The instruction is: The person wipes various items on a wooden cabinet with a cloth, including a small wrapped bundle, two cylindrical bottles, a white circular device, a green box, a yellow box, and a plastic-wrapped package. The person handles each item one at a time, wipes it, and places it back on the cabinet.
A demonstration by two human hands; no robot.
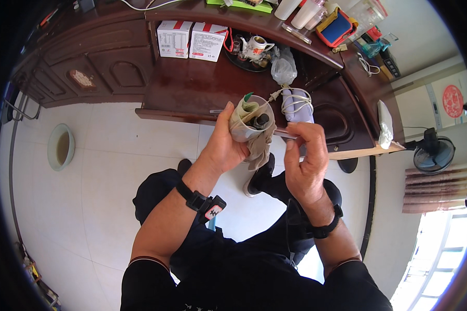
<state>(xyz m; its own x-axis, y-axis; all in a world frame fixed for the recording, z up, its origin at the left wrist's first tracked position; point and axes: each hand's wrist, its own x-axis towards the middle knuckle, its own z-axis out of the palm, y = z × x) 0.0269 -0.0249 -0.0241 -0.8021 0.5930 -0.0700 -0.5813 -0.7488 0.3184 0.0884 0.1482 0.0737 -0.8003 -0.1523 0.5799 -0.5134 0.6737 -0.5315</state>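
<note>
My left hand (220, 145) is wrapped round a translucent plastic cup (239, 133), held up in front of the cabinet. In the cup stand a rolled piece of pale greenish paper (245, 110) and something with a dark round cap (263, 119). A greyish-beige cloth (259, 151) hangs down the cup's right side, beside my left fingers. Just right of the cup, my right hand (308, 163) pinches a thin, flat, light-coloured strip (285, 134); its kind cannot be made out. The strip's left end reaches close to the cloth and the cup.
Ahead is a dark red wooden cabinet shelf (187, 85) with two white boxes (192, 44), a tray with a teapot (255, 47), a plastic bag (284, 66) and a white power strip with coiled cord (297, 106). A basin of murky water (61, 147) stands on the floor left. A fan (435, 154) is at right.
</note>
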